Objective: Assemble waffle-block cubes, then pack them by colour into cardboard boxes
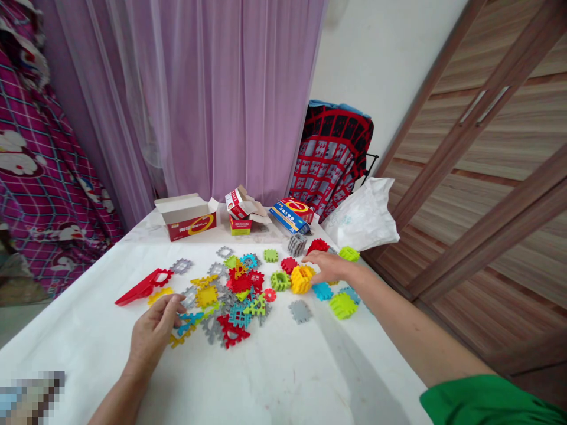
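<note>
Interlocking plastic building pieces lie in a loose heap on the white-covered table (283,378). My left hand (154,324) rests at the heap's left edge, fingers loosely bent and thumb apart; nothing shows in its grip. Beside its fingertips are a blue piece (189,323) and a yellow piece (206,296). My right hand (326,265) reaches over the right-hand group with fingers stretched out. Its fingertips are close to a red stack (318,245), and a yellow stack (301,279) sits just left below the palm. A green stack (280,281) stands beside the yellow one.
A long red piece (140,289) lies at the left. Open cardboard boxes (191,226) and a blue box (290,217) line the back edge. A white plastic bag (363,215) slumps at the back right. Wooden cabinet doors (478,153) rise on the right.
</note>
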Available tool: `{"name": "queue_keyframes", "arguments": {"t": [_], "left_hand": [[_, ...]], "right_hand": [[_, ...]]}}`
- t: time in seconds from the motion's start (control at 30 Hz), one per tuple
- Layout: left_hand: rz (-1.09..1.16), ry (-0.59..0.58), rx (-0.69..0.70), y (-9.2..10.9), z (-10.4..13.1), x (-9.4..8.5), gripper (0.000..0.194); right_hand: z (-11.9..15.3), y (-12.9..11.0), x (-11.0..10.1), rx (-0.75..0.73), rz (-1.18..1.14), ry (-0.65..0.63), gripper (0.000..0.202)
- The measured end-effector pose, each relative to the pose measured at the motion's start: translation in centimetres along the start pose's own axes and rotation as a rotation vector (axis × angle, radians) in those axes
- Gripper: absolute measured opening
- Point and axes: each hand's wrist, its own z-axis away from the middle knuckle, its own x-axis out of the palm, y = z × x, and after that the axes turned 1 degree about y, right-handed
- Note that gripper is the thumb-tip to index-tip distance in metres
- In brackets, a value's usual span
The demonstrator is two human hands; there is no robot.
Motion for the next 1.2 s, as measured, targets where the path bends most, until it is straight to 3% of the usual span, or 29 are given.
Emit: {"name": "queue_keyframes", "arguments": {"t": [0.17, 0.27, 0.37, 0.6, 0.73, 0.83, 0.93, 1.07, 1.2], "left_hand": [[0.163, 0.235, -0.058, -0.2, -0.6, -0.9, 0.044], [0.286, 0.347, -0.129, -0.2, -1.0, -1.3, 0.042], [0.365, 0.403, -0.186, 0.1, -1.3, -1.5, 0.038], [0.486, 0.527, -0.212, 0.5, -1.5, -2.2, 0.039], [0.512, 0.568, -0.221, 0.1, -1.7, -2.5, 0.041], [0.523, 0.583, -0.231, -0.1, -1.8, -2.5, 0.043], [0.52, 0.58, -0.243, -0.2, -1.8, -2.3, 0.045], [0.488, 0.566, -0.251, -0.5, -1.8, -2.2, 0.048], [0.406, 0.516, -0.246, -0.6, -1.7, -2.0, 0.046]], "right_hand": [[0.2, -1.7, -1.5, -0.054, 0.008, 0.048, 0.052], [-1.1, -4.5, -1.8, -0.166, -0.014, 0.115, 0.039], [-3.6, -9.4, -1.2, -0.272, -0.051, 0.154, 0.032], [-10.5, -24.0, 2.6, -0.408, -0.098, 0.171, 0.027], [-13.3, -29.0, 3.6, -0.471, -0.063, 0.16, 0.036], [-14.7, -30.4, 3.7, -0.508, -0.002, 0.088, 0.044], [-15.6, -30.8, 3.9, -0.527, 0.066, 0.033, 0.038], [-16.2, -30.6, 4.5, -0.56, 0.068, 0.071, 0.026], [-16.0, -29.3, 3.9, -0.433, -0.124, 0.115, 0.024]]}}
